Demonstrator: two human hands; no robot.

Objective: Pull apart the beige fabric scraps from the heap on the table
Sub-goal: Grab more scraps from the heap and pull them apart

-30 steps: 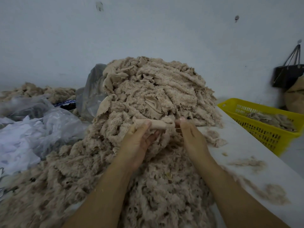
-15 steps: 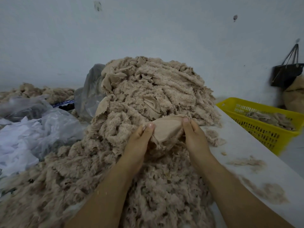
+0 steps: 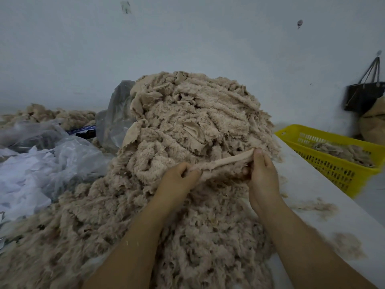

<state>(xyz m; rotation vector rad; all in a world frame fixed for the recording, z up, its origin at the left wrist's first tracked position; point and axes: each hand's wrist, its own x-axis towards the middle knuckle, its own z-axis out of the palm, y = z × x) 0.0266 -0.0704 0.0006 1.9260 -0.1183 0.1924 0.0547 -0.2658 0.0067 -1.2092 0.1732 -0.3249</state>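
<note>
A tall heap of fluffy beige fabric scraps covers the middle of the white table. In front of it, one beige scrap is stretched into a long strip between my hands. My left hand grips its lower left end with curled fingers. My right hand pinches its upper right end between thumb and fingers. Shredded beige fluff lies spread below my forearms.
A yellow plastic basket with some scraps stands at the table's right edge. Clear and white plastic bags lie on the left, a grey bag behind the heap. A dark bag hangs on the wall at right.
My hands have moved apart, the left one down and to the left. The scrap, bunched and wide between them before, is now drawn out into a long thin strip.
</note>
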